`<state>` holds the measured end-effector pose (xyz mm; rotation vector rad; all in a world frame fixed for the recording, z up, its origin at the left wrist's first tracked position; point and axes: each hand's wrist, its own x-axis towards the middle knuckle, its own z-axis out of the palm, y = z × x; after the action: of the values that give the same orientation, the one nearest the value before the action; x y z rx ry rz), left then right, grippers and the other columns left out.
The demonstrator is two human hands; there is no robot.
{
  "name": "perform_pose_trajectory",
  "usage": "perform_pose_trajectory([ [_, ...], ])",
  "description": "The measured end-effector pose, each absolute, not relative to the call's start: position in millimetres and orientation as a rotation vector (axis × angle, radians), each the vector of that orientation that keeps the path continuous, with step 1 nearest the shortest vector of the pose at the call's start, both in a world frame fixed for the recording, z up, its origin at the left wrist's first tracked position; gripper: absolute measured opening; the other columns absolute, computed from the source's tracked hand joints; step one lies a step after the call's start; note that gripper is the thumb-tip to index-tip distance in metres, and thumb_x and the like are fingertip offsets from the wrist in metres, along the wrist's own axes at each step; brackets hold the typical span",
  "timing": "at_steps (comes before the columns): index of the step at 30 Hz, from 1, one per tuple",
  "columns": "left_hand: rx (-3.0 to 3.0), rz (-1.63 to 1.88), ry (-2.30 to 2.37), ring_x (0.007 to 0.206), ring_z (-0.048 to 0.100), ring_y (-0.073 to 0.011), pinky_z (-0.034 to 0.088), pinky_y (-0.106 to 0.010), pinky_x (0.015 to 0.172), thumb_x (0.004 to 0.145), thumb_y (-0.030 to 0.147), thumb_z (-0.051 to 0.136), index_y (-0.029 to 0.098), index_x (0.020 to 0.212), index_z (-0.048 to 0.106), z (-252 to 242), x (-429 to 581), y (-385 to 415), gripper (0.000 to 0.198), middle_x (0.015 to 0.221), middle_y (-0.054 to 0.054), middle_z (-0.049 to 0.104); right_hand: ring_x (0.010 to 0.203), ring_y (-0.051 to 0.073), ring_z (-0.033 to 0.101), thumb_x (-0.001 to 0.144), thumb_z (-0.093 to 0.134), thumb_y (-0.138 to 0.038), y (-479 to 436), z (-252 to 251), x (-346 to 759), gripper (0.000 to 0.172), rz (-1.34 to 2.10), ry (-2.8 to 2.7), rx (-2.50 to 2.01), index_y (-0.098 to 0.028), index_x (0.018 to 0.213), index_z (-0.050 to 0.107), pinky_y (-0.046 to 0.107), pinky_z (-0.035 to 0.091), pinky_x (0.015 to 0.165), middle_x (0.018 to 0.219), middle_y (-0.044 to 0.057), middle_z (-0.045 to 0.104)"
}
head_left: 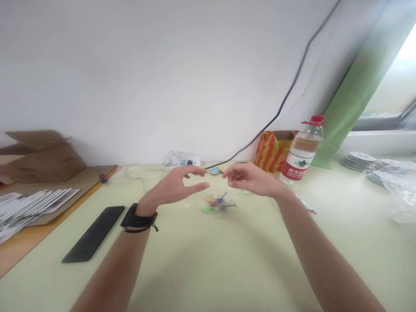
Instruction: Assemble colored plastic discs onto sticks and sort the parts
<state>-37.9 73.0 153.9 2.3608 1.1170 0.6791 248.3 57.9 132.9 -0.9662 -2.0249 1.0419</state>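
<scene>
My left hand (pixel 180 186) hovers above the pale green table (pixel 227 260) with its fingers apart and curved, nothing in them; a black band is on its wrist. My right hand (pixel 250 178) hovers just to the right, fingers loosely bent and apart, also holding nothing that I can see. Below and between the two hands lies a small heap of coloured plastic pieces (pixel 218 202), apparently inside a clear bag. Neither hand touches it.
A black phone (pixel 94 233) lies at the left. Stacked printed sheets (pixel 29 207) and folded cardboard (pixel 42 157) sit further left. A water bottle (pixel 303 151), a striped orange bag (pixel 270 151), a white power strip (pixel 180 161), stacked plates (pixel 360 160) and clear plastic (pixel 401 190) are behind and right.
</scene>
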Motion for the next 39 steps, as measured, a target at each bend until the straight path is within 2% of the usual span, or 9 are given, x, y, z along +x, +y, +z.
perform_pose_trajectory([
  [4, 2.354, 0.468, 0.962, 0.089, 0.072, -0.0222, 0.052, -0.03, 0.074, 0.085, 0.055, 0.072, 0.028, 0.098, 0.081, 148, -23, 69, 0.032, 0.094, -0.003, 0.08, 0.09, 0.021, 0.065, 0.09, 0.069, -0.036, 56, 136, 245, 0.026, 0.971, -2.042, -0.977, -0.023, 0.112, 0.072, 0.034, 0.054, 0.078, 0.095, 0.005, 0.071],
  [9, 2.318, 0.417, 0.836, 0.075, 0.069, -0.0198, 0.047, -0.029, 0.062, 0.088, 0.043, 0.069, 0.028, 0.082, 0.083, 144, -22, 74, 0.021, 0.079, -0.002, 0.079, 0.085, 0.021, 0.064, 0.087, 0.072, -0.042, 55, 139, 252, 0.028, 0.932, -1.979, -1.037, -0.022, 0.108, 0.074, 0.032, 0.053, 0.073, 0.089, 0.005, 0.069],
  [12, 2.31, 0.398, 0.804, 0.074, 0.068, -0.0198, 0.046, -0.028, 0.062, 0.089, 0.04, 0.067, 0.028, 0.084, 0.083, 146, -25, 76, 0.021, 0.08, -0.003, 0.079, 0.09, 0.023, 0.065, 0.086, 0.073, -0.047, 54, 142, 257, 0.036, 0.966, -1.945, -1.047, -0.022, 0.112, 0.073, 0.033, 0.054, 0.072, 0.093, 0.006, 0.069],
  [16, 2.253, 0.473, 0.832, 0.077, 0.068, -0.0207, 0.049, -0.029, 0.066, 0.088, 0.044, 0.069, 0.026, 0.086, 0.083, 148, -29, 77, 0.023, 0.084, -0.004, 0.079, 0.107, 0.026, 0.064, 0.083, 0.075, -0.052, 56, 140, 265, 0.049, 1.044, -1.922, -1.089, -0.028, 0.126, 0.068, 0.035, 0.056, 0.08, 0.116, 0.009, 0.069],
  [22, 2.244, 0.473, 0.915, 0.08, 0.071, -0.0205, 0.052, -0.028, 0.068, 0.086, 0.047, 0.072, 0.026, 0.085, 0.081, 147, -39, 81, 0.023, 0.088, -0.004, 0.078, 0.089, 0.021, 0.066, 0.082, 0.077, -0.051, 62, 135, 278, 0.037, 1.16, -1.937, -1.021, -0.02, 0.102, 0.075, 0.036, 0.055, 0.081, 0.096, 0.006, 0.072],
  [26, 2.201, 0.565, 0.93, 0.099, 0.072, -0.0229, 0.057, -0.032, 0.084, 0.085, 0.047, 0.075, 0.03, 0.113, 0.077, 144, -33, 79, 0.033, 0.112, -0.005, 0.077, 0.091, 0.022, 0.066, 0.086, 0.074, -0.047, 58, 140, 273, 0.029, 1.153, -2.043, -1.002, -0.021, 0.097, 0.076, 0.035, 0.054, 0.08, 0.097, 0.006, 0.073],
  [28, 2.133, 0.675, 0.936, 0.104, 0.072, -0.0237, 0.057, -0.034, 0.089, 0.089, 0.049, 0.071, 0.03, 0.12, 0.073, 143, -26, 76, 0.037, 0.116, -0.006, 0.076, 0.093, 0.023, 0.066, 0.086, 0.073, -0.046, 57, 141, 268, 0.027, 1.171, -2.125, -1.005, -0.022, 0.099, 0.077, 0.034, 0.054, 0.079, 0.098, 0.005, 0.074],
  [34, 2.147, 0.773, 0.946, 0.082, 0.072, -0.0219, 0.057, -0.035, 0.079, 0.088, 0.051, 0.071, 0.024, 0.086, 0.078, 142, -18, 74, 0.029, 0.089, -0.005, 0.079, 0.086, 0.021, 0.067, 0.081, 0.078, -0.045, 60, 137, 263, 0.026, 1.219, -2.11, -1.034, -0.023, 0.096, 0.075, 0.033, 0.054, 0.075, 0.09, 0.004, 0.074],
  [39, 2.175, 0.755, 0.985, 0.084, 0.072, -0.0233, 0.056, -0.035, 0.077, 0.086, 0.051, 0.072, 0.025, 0.087, 0.079, 142, -24, 77, 0.028, 0.092, -0.006, 0.079, 0.083, 0.021, 0.069, 0.079, 0.08, -0.046, 59, 137, 268, 0.029, 1.261, -2.002, -1.039, -0.021, 0.092, 0.074, 0.034, 0.055, 0.073, 0.09, 0.005, 0.075],
])
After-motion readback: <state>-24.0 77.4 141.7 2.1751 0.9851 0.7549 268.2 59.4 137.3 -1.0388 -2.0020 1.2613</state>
